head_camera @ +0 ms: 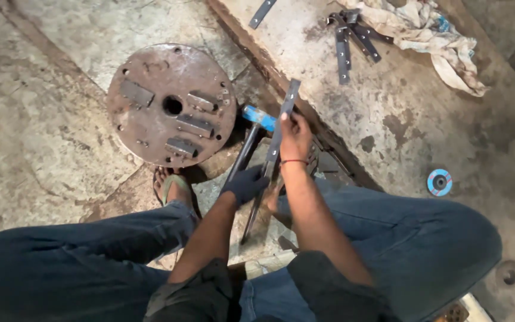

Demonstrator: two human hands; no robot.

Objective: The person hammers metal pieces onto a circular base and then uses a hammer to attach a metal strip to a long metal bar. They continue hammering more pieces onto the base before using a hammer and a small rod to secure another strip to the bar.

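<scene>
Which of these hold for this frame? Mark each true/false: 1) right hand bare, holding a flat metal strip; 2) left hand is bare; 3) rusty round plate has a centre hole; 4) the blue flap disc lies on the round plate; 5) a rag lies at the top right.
1) True: the right hand is bare and holds the flat metal strip, with holes along it.
2) False: the left hand wears a dark glove and has its grip low on the strip.
3) True: the round plate has a centre hole and small blocks on it.
4) False: the flap disc lies on the concrete at the right, far from the plate.
5) True: the rag lies beside loose metal strips.
</scene>
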